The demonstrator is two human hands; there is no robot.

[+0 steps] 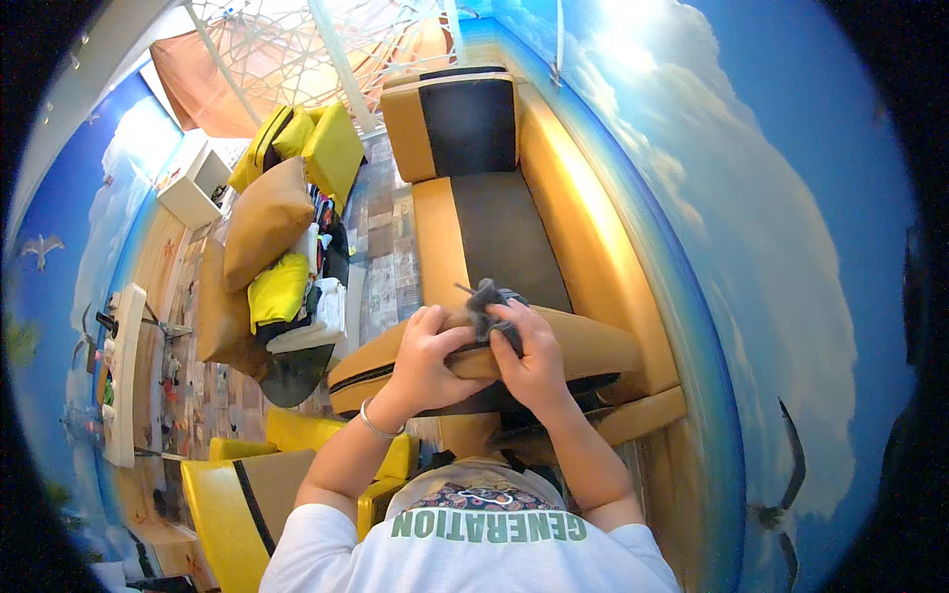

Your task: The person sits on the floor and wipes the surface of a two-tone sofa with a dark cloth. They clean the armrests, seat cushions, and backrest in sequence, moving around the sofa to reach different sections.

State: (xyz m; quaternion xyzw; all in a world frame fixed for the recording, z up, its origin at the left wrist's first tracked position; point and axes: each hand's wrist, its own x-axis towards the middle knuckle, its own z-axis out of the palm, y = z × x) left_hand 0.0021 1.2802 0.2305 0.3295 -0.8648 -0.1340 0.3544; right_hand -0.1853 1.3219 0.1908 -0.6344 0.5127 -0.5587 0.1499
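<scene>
A tan-and-black sofa cushion (586,345) stands raised in front of me, across the near end of the sofa. With its fingers over the top edge and a bracelet at the wrist, my left hand (437,363) grips this cushion. My right hand (530,352) pinches a crumpled dark grey cloth (485,304) against the cushion's upper edge, close to my left fingers. The cloth hides part of the cushion. A black zipper (362,376) runs along the cushion's left side.
Beyond lies the tan-and-black sofa seat (504,230) along a sky-painted wall (771,244). To the left, brown pillows (268,222) and folded clothes (280,290) are piled up. Yellow armchairs (334,152) stand at the far left and near left. A white shelf (126,378) hangs leftmost.
</scene>
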